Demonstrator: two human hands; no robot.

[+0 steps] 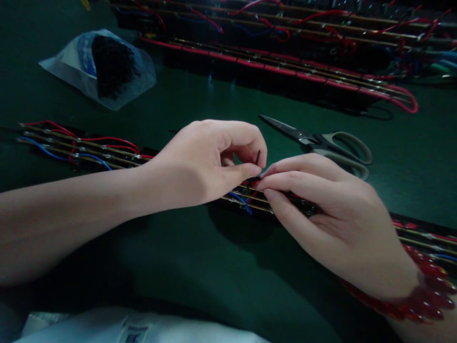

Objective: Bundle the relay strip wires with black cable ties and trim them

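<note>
A long strip assembly [82,150] with red and blue wires lies across the dark green table [200,267], running from the left edge to the lower right. My left hand [207,162] is closed in a pinch over its middle, holding a thin black cable tie [257,156] whose end sticks up between thumb and forefinger. My right hand [321,214] meets it from the right, fingers pressed together on the wires and the tie at the same spot. A red bead bracelet [424,290] circles my right wrist.
Grey-handled scissors [321,143] lie shut just behind my right hand. A clear bag of black cable ties [103,66] sits at the back left. More wired strips [303,66] are stacked along the far edge. White paper [135,326] lies at the near edge.
</note>
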